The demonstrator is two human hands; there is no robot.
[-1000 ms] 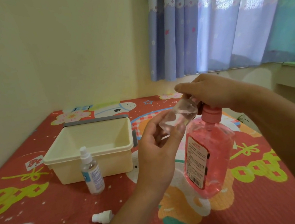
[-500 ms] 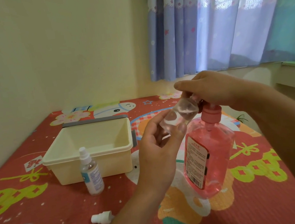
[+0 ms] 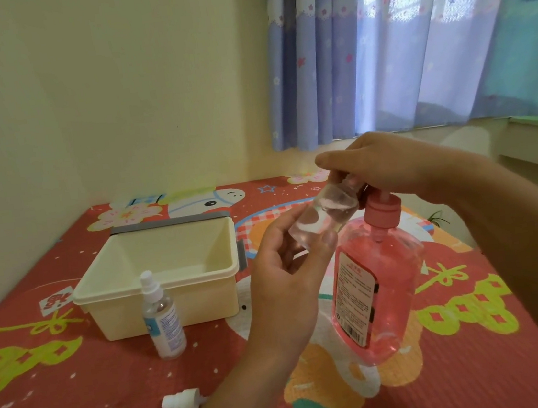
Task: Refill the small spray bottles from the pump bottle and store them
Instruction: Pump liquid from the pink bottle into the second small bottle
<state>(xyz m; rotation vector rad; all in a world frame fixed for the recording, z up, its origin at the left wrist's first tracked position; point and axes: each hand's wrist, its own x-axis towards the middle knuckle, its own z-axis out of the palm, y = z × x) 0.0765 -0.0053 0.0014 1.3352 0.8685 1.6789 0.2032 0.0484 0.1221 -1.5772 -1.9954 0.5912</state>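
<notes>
Little moved: left hand (image 3: 291, 289) pinches the small bottle (image 3: 322, 219) at the pump bottle (image 3: 379, 288), right hand (image 3: 391, 165) gripping its head; press slowly.

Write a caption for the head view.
Left hand holds small clear bottle beside pink pump bottle; right hand rests atop it.

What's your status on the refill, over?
Right hand grips pink pump bottle top. Left hand grips small clear bottle, tilted toward it. Two spray caps loose on mat; nothing blocking.
</notes>
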